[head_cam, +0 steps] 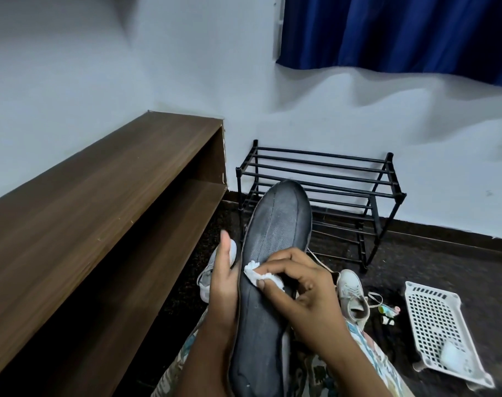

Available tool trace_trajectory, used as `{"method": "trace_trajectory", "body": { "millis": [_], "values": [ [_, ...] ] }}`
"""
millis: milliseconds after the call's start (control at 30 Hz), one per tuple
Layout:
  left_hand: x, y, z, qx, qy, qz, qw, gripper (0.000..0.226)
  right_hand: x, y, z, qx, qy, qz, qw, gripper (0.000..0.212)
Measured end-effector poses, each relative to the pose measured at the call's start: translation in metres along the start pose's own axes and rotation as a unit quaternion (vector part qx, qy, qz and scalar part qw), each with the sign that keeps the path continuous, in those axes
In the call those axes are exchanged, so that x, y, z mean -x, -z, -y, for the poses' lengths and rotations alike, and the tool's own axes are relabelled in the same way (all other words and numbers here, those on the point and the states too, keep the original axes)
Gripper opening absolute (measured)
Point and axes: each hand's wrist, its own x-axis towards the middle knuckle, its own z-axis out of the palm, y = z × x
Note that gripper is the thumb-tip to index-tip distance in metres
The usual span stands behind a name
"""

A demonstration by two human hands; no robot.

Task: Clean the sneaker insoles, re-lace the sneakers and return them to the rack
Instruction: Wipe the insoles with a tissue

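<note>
A long dark grey insole [275,230] stands tilted up in front of me, toe end away from me. My left hand [224,285] grips its left edge near the middle. My right hand [298,285] pinches a small white cloth [257,275] against the insole's top face. One white sneaker [353,296] lies on the dark floor to the right, unlaced, with a loose lace [373,299] beside it. A second pale sneaker [208,279] shows partly behind my left hand. The black metal shoe rack [330,179] stands bare against the wall behind the insole.
A brown wooden shelf unit [100,202] runs along the left. A white perforated plastic basket [436,319] with a pale round object inside lies on the floor at right. A small bottle [388,310] sits near the sneaker. My patterned trousers fill the bottom.
</note>
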Motion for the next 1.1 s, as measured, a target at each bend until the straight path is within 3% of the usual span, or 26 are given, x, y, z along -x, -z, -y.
{"method": "trace_trajectory", "body": {
  "millis": [100, 200, 267, 400, 500, 600, 800, 867, 1033, 1100],
  "values": [
    [-0.021, -0.017, -0.013, 0.011, 0.088, -0.006, 0.996, 0.076, -0.003, 0.004, -0.004, 0.013, -0.016, 0.032, 0.999, 0.012],
    [-0.032, -0.028, -0.014, -0.028, 0.148, 0.065, 0.987, 0.098, -0.004, 0.008, -0.011, 0.128, -0.004, 0.018, 0.992, 0.012],
    [-0.037, -0.023, -0.008, -0.013, 0.176, 0.093, 0.98, 0.095, -0.005, 0.009, -0.015, 0.206, -0.01, -0.01, 0.979, 0.018],
    [-0.041, -0.017, 0.003, 0.019, 0.174, 0.061, 0.983, 0.082, -0.023, 0.008, -0.019, 0.284, -0.026, -0.071, 0.956, 0.027],
    [-0.041, -0.022, 0.003, 0.005, 0.141, 0.027, 0.99, 0.064, -0.05, 0.015, -0.022, 0.304, -0.046, -0.109, 0.945, 0.023],
    [-0.041, -0.022, 0.004, -0.013, 0.127, 0.023, 0.992, 0.06, -0.077, 0.024, -0.027, 0.291, -0.064, -0.139, 0.944, 0.019],
    [-0.04, -0.017, 0.007, -0.058, 0.101, 0.048, 0.992, 0.057, -0.104, 0.036, -0.039, 0.387, -0.116, -0.217, 0.889, 0.016],
    [-0.039, -0.017, 0.007, -0.051, 0.105, 0.047, 0.992, 0.058, -0.099, 0.038, -0.033, 0.402, -0.107, -0.183, 0.891, 0.015],
    [-0.045, -0.013, 0.003, 0.026, 0.121, 0.042, 0.991, 0.078, -0.054, 0.021, -0.01, 0.352, -0.07, 0.017, 0.933, 0.01],
    [-0.046, -0.013, 0.003, 0.024, 0.117, 0.027, 0.992, 0.084, -0.045, 0.016, -0.01, 0.325, -0.057, 0.028, 0.944, 0.012]
  ]
}}
